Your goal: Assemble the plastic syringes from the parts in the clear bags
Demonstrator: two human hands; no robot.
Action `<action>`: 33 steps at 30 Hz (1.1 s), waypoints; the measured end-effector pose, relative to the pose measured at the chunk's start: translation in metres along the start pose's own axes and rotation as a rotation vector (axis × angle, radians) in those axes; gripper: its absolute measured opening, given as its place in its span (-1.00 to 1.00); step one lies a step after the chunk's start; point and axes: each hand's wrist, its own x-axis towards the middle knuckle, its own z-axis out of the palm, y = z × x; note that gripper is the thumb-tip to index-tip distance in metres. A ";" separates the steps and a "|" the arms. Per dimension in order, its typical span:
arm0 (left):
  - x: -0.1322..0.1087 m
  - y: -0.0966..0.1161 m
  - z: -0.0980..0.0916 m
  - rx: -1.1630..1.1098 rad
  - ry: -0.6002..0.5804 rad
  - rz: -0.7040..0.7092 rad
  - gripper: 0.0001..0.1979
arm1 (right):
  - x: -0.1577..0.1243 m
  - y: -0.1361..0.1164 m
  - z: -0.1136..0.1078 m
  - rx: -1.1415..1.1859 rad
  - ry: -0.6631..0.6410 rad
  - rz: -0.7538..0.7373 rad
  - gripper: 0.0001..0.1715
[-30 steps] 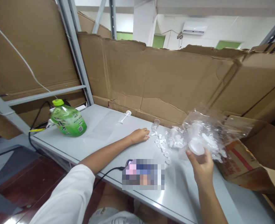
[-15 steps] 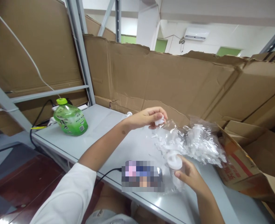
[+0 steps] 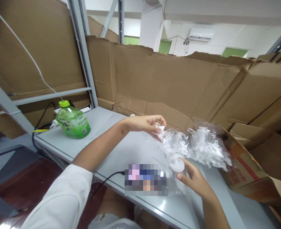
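My left hand (image 3: pixel 147 123) is raised over the grey table (image 3: pixel 112 136) and pinches a small white plastic piece (image 3: pixel 161 129) between its fingertips. My right hand (image 3: pixel 194 181) holds a round white plastic part (image 3: pixel 177 165) near the table's front edge, with clear plastic film below it. Just behind both hands lies a clear plastic bag of white parts (image 3: pixel 204 144), and several loose small white caps (image 3: pixel 171 148) lie beside it.
A green bottle (image 3: pixel 72 120) lies on its side at the table's left end, next to black cables (image 3: pixel 39 127). A blurred-out object (image 3: pixel 146 179) with a black cable sits at the front edge. Cardboard sheets (image 3: pixel 169 86) wall the back; an open carton (image 3: pixel 250 171) stands at right.
My left hand rose from the table with a small white piece, then dipped slightly toward the bag. My right hand brought the round white part down and left, nearer me.
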 end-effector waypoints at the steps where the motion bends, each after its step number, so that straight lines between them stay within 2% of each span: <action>1: -0.001 0.002 -0.001 0.081 0.004 0.000 -0.72 | 0.000 0.000 0.000 -0.007 0.009 0.004 -0.43; 5: -0.006 0.012 -0.005 0.338 -0.081 -0.022 -0.73 | 0.001 0.000 0.002 -0.024 0.029 0.002 -0.43; 9: -0.007 0.016 -0.003 0.278 -0.178 -0.113 -0.62 | 0.002 -0.003 0.002 -0.040 0.017 -0.004 -0.44; 15: -0.007 0.017 0.001 0.214 -0.206 -0.155 -0.59 | 0.001 -0.003 0.002 -0.034 0.008 -0.034 -0.43; 19: -0.006 0.021 0.003 0.178 -0.187 -0.203 -0.59 | 0.001 -0.004 0.002 -0.032 0.009 -0.032 -0.43; 25: -0.003 0.027 0.011 0.227 -0.093 -0.128 -0.44 | 0.000 -0.001 0.000 0.011 0.025 -0.001 -0.41; 30: -0.004 0.028 0.021 0.385 0.005 -0.026 -0.60 | -0.001 0.000 -0.001 0.126 -0.006 -0.002 -0.35; 33: -0.003 0.029 0.029 0.427 0.099 0.044 -0.73 | -0.002 0.000 -0.001 0.072 0.026 0.041 -0.38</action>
